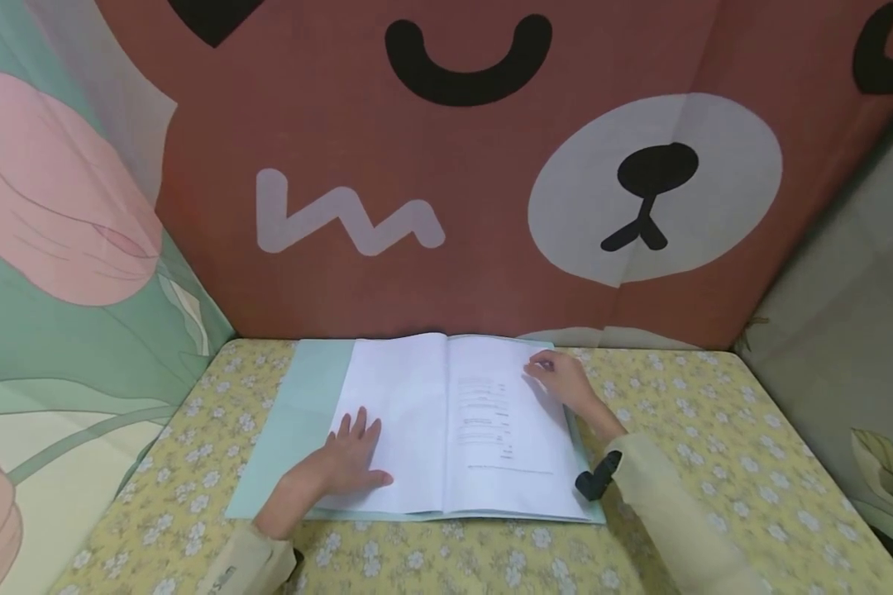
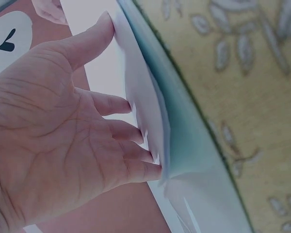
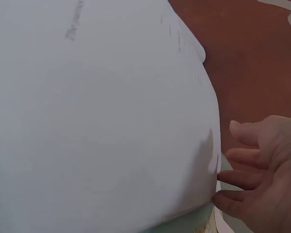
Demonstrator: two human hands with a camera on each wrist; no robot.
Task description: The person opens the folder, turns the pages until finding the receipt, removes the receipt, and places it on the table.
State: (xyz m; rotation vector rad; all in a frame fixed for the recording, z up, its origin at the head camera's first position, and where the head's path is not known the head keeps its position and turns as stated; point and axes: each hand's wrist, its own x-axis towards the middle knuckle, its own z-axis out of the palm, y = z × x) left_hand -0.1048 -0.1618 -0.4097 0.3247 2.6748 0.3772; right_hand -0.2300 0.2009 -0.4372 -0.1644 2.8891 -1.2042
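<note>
A booklet with white pages and a pale green cover (image 1: 308, 397) lies spread on the table. My left hand (image 1: 350, 459) rests on the left page (image 1: 398, 388), fingers spread; in the left wrist view its fingertips touch the white sheet near the edge. At the upper right edge of the right page (image 1: 517, 496), which bears small printed lines, is my right hand (image 1: 565, 387). Its fingers are loosely bent. In the right wrist view two fingertips (image 3: 222, 200) touch the page's edge, while the thumb stands apart from the paper.
A yellow floral cloth (image 1: 417, 562) covers the table under the booklet. Behind the table hangs a brown cloth (image 1: 342, 289) with a bear's face, and a green cloth with pink flowers (image 1: 59, 198) hangs at left. A black strap piece (image 1: 599, 477) sits at the right cuff.
</note>
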